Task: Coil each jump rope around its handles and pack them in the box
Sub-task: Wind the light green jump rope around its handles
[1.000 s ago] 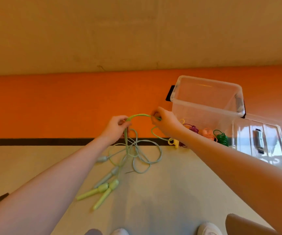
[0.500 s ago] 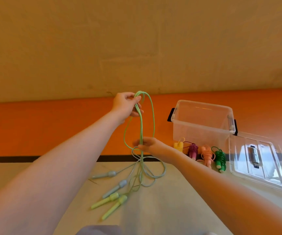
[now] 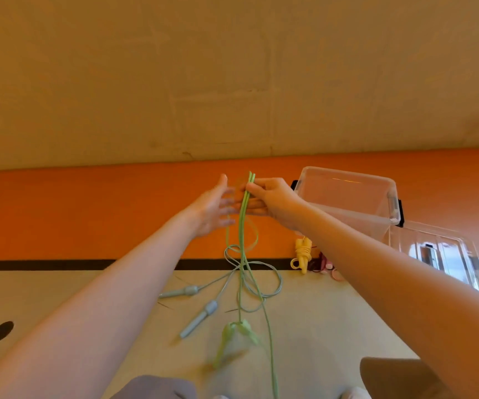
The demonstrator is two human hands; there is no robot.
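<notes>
Above the floor, before the orange wall band: right hand (image 3: 273,201) pinches the doubled green jump rope (image 3: 242,226) near its fold, cord hanging down, its blurred green handles (image 3: 234,338) dangling low. Left hand (image 3: 212,208) beside it, fingers spread, holding nothing. Clear plastic box (image 3: 347,194) just right; blue-grey jump rope (image 3: 203,300) on the floor.

Orange wall band (image 3: 88,214) — black floor line (image 3: 45,264)

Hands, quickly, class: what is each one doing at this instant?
Left hand: open, fingers spread beside the green rope, holding nothing.
Right hand: pinching the doubled green rope near its top.
</notes>
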